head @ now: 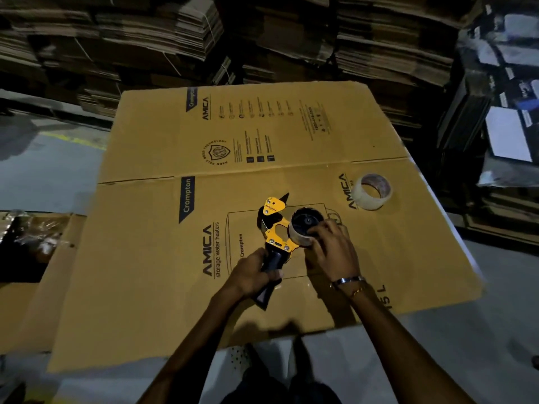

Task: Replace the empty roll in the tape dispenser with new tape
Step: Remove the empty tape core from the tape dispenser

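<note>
A yellow and black tape dispenser (pixel 275 228) lies on a flattened cardboard box (pixel 163 258). My left hand (pixel 252 274) is closed around its black handle. My right hand (pixel 332 246) grips the pale roll (pixel 300 236) that sits on the dispenser's black wheel hub (pixel 307 220); the fingers hide the roll's right side. A new roll of clear tape (pixel 372 191) stands apart on the cardboard, up and to the right of the dispenser.
Tall stacks of flattened cartons (pixel 262 39) rise behind the cardboard. Dark boxes and white sheets (pixel 507 112) are piled at the right. An open box with plastic wrap (pixel 32 237) sits at the left. Grey floor (pixel 43 170) surrounds the cardboard.
</note>
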Tool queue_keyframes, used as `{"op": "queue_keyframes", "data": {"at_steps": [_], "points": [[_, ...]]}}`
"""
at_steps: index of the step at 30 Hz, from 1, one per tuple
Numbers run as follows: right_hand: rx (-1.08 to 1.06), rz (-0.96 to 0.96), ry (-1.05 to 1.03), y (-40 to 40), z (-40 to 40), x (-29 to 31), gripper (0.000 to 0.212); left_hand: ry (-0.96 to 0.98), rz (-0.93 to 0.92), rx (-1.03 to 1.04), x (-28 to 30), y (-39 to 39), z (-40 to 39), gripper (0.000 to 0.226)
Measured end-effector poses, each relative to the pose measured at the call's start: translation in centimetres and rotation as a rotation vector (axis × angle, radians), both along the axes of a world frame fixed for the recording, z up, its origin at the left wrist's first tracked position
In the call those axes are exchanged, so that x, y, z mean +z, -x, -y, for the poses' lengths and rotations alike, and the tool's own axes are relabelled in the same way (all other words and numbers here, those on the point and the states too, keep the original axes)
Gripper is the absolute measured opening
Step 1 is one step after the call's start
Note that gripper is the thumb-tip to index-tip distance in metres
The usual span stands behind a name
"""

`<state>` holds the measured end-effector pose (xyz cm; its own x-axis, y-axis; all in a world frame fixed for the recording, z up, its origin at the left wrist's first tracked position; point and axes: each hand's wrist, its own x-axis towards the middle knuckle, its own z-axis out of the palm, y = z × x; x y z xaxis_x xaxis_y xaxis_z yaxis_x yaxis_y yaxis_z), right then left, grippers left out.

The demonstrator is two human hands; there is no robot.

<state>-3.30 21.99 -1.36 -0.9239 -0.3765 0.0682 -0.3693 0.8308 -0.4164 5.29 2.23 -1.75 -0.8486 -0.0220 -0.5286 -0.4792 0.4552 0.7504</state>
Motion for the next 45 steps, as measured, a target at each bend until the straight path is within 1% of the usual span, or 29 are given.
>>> {"op": "queue_keyframes", "data": {"at_steps": [4,8,11,14,16,18,20,22,24,28,31,32,34,36,38,41,43,45], "points": [[0.069,0.032,0.187,0.4,-0.7,0.4,0.018,0.034,-0.031,0.081,-0.6,0.5,-2.9,0.059],[0.208,0.104,0.236,0.6,-0.8,0.1,0.03,0.03,-0.078,0.171,-0.7,0.9,-6.1,0.06],[0.274,0.178,0.253,1.3,-0.9,-0.5,0.037,0.007,-0.099,0.142,-0.7,1.1,-6.8,0.056],[0.329,0.218,0.285,1.8,-1.1,-1.3,0.041,-0.035,-0.115,0.097,-0.7,0.8,-5.6,0.04],[0.347,0.221,0.298,2.0,-1.0,-1.8,0.043,-0.087,-0.167,0.185,-0.6,0.5,-4.4,0.026],[0.352,0.232,0.314,2.2,-0.7,-2.4,0.046,0.0,-0.256,0.341,-0.9,0.8,-3.1,0.018],[0.373,0.203,0.336,2.6,-0.1,-3.1,0.046,0.095,-0.35,0.48,-1.4,1.6,-2.0,0.018],[0.402,0.186,0.379,2.9,0.3,-3.8,0.043,0.089,-0.405,0.53,-2.2,2.3,-1.6,0.022],[0.435,0.218,0.433,3.4,0.4,-4.2,0.04,0.068,-0.449,0.523,-3.3,2.6,-1.5,0.026],[0.498,0.395,0.503,4.0,-0.6,-3.8,0.031,0.092,-0.592,0.527,-5.1,3.1,-1.4,0.032],[0.545,0.528,0.555,4.3,-1.6,-3.5,0.035,0.088,-0.701,0.483,-5.8,3.6,-1.1,0.041],[0.565,0.539,0.571,4.4,-1.8,-3.5,0.037,0.087,-0.74,0.462,-6.1,3.7,-1.1,0.044],[0.597,0.51,0.568,4.7,-2.1,-3.7,0.042,0.064,-0.784,0.441,-6.4,3.4,-1.2,0.046],[0.612,0.464,0.54,4.8,-2.3,-4.0,0.044,0.002,-0.793,0.423,-6.4,3.2,-1.5,0.048],[0.629,0.426,0.496,4.6,-2.5,-4.0,0.044,-0.054,-0.777,0.381,-6.2,3.0,-1.7,0.05],[0.659,0.406,0.475,3.5,-2.6,-3.5,0.045,-0.042,-0.736,0.289,-5.8,2.3,-2.2,0.051],[0.666,0.385,0.469,2.1,-2.8,-3.4,0.043,-0.055,-0.732,0.302,-5.9,1.3,-2.7,0.052],[0.667,0.366,0.462,1.0,-2.8,-3.5,0.033,-0.101,-0.722,0.371,-6.2,0.6,-3.1,0.053]]}}
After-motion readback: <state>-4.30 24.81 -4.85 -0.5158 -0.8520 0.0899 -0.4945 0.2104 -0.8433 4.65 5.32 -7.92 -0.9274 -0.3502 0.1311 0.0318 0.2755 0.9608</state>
